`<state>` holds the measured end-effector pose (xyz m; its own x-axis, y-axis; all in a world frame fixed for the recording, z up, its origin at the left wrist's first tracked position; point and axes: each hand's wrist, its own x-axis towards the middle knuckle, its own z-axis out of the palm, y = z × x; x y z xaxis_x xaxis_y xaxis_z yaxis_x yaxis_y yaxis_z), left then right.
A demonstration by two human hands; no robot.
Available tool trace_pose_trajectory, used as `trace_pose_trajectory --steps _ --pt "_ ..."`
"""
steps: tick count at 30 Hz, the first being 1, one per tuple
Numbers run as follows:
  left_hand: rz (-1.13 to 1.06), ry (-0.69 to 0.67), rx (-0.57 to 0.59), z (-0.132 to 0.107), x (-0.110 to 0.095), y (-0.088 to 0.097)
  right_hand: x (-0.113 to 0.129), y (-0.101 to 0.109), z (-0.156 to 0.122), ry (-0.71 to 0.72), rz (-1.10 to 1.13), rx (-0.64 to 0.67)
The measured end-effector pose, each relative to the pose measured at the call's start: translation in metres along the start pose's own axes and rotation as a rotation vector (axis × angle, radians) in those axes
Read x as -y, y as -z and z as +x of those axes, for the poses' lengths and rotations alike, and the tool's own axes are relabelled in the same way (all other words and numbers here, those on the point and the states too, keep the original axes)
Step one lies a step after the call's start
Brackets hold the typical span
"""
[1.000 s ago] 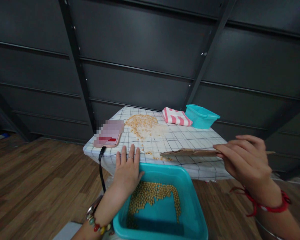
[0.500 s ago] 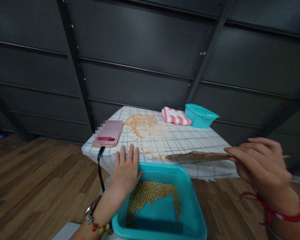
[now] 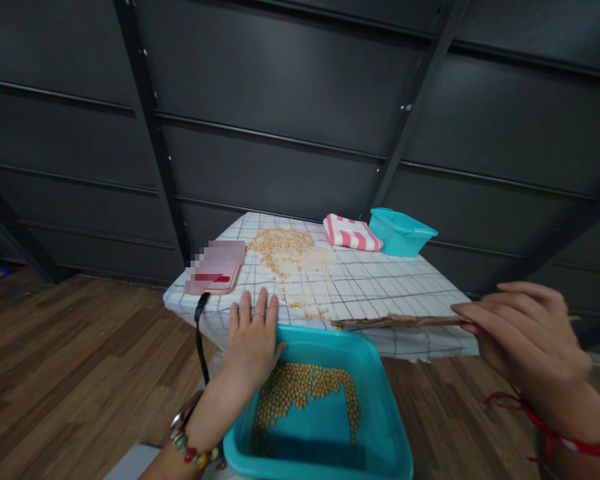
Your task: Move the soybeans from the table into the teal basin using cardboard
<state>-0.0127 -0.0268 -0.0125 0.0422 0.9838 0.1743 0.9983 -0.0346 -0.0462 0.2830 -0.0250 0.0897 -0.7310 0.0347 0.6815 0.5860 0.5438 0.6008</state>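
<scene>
My left hand (image 3: 254, 337) lies flat with fingers spread on the table's front edge, its thumb by the rim of a teal plastic basin (image 3: 390, 407). Soybeans (image 3: 300, 383) cover part of the basin's bottom, mostly at its far and left sides. At the right, my right hand (image 3: 535, 333) pinches one end of a thin strip of brown cardboard (image 3: 405, 321). The strip's other end reaches left to the table edge, just above the basin's far rim. A few stray soybeans (image 3: 316, 315) lie near that tip.
On the checked tablecloth (image 3: 380, 283), a pile of soybeans (image 3: 280, 243) mixes with pale grains (image 3: 305, 261). A phone (image 3: 217, 267) with a black strap (image 3: 200, 333) lies left. A pink-striped towel (image 3: 353, 233) and small teal bin (image 3: 403, 232) stand far right, before a dark panel wall (image 3: 280, 100).
My right hand and the cardboard have moved slightly down toward me. My left hand, the basin and the beans look unchanged.
</scene>
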Motion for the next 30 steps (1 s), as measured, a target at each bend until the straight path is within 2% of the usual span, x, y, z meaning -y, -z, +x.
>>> trace_pose_trajectory --steps 5,15,24,30 --pt "-0.004 0.007 0.049 0.0 0.0 0.003 0.001 -0.001 0.0 0.0 0.031 0.006" --pt "0.004 0.007 0.049 0.0 -0.002 0.005 0.004 0.005 -0.002 -0.002 0.061 0.0" --pt "-0.014 0.009 0.036 -0.002 -0.002 0.005 -0.001 -0.012 0.005 0.011 -0.088 -0.033" --pt "0.0 0.008 0.051 -0.002 -0.001 0.006 0.001 -0.01 0.003 -0.018 -0.011 -0.024"
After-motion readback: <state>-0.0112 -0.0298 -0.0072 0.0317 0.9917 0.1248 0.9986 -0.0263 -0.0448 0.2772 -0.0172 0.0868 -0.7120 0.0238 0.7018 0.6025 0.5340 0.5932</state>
